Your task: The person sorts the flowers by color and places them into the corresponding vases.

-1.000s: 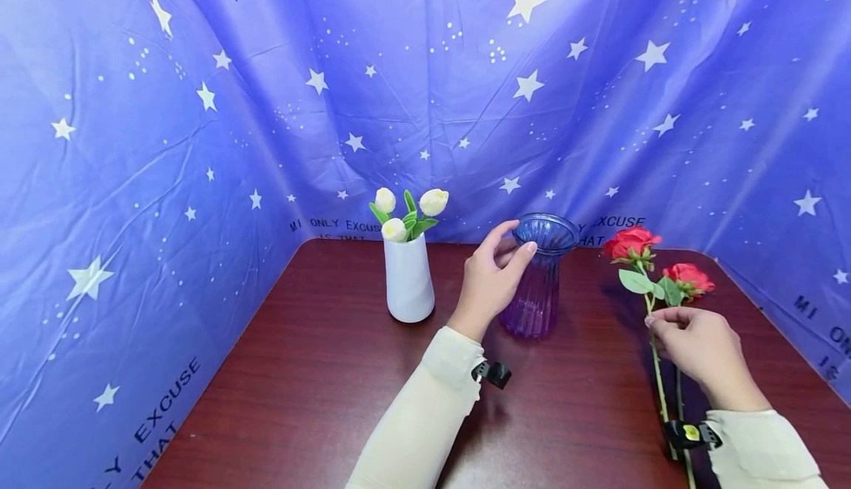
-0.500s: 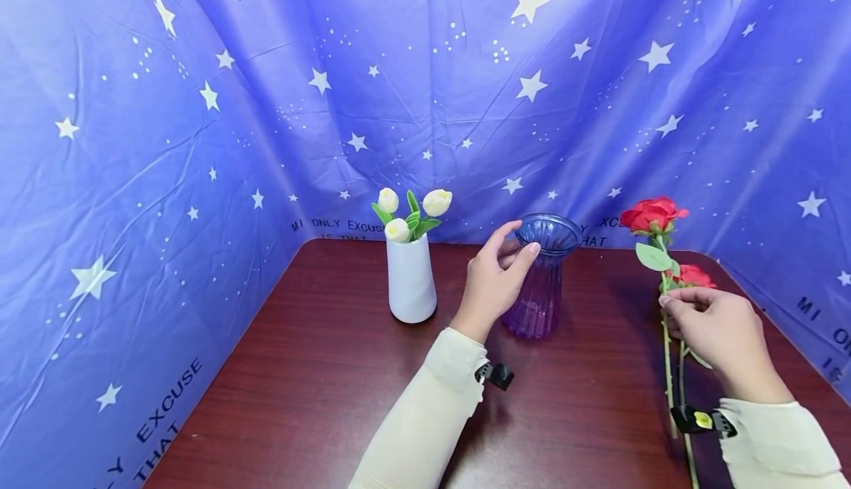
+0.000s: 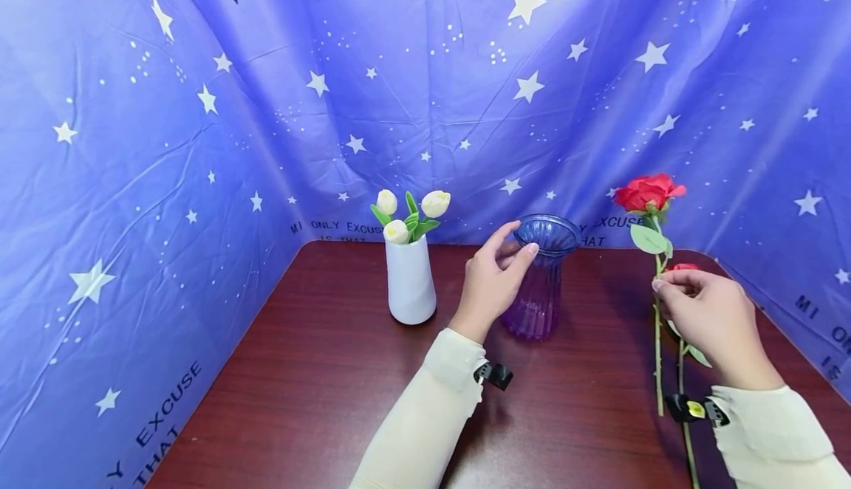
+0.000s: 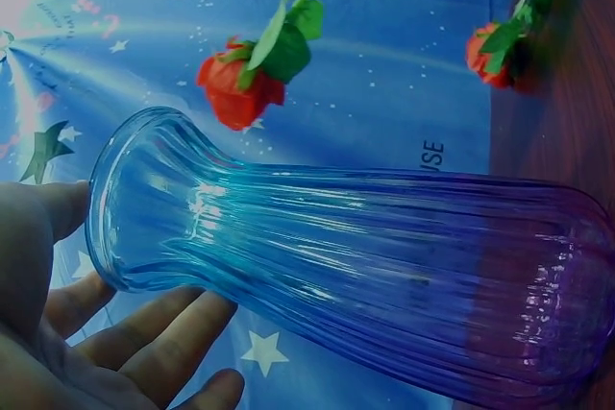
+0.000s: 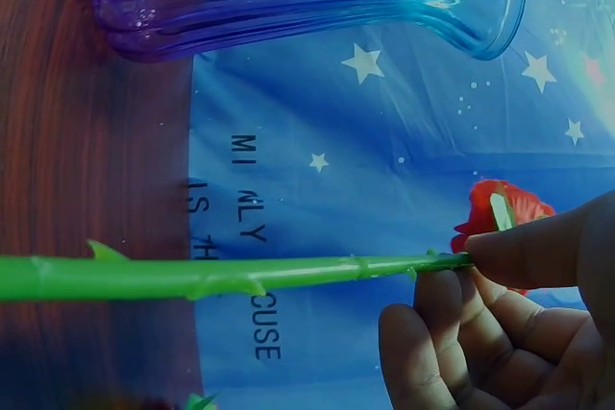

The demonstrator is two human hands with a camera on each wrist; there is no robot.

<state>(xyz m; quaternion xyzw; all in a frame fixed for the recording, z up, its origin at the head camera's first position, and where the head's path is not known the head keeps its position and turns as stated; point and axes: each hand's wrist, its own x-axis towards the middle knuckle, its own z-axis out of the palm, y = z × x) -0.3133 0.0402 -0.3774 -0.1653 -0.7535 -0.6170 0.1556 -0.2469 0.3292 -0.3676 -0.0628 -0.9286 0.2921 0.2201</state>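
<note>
My left hand (image 3: 488, 282) holds the ribbed glass vase (image 3: 535, 301) at its flared rim, thumb on the near side and fingers on the far side. The vase stands upright, blue above and purple below. At the right, my right hand (image 3: 721, 326) pinches the green thorny stem (image 5: 288, 276) of a rose between thumb and fingers. This rose's red bloom (image 3: 648, 192) points up, and its stem hangs almost upright. Behind the right hand a second red rose (image 4: 485, 55) lies on the table, partly hidden in the head view.
A white vase (image 3: 410, 286) with white tulips (image 3: 435, 203) stands left of the glass vase. Blue cloth with stars (image 3: 425, 105) hangs at the back and both sides of the dark red wooden table (image 3: 306, 385).
My right hand has raised the pinched rose, lifting its bloom higher and leaving the second rose behind on the table. My left hand has stayed at the glass vase's rim.
</note>
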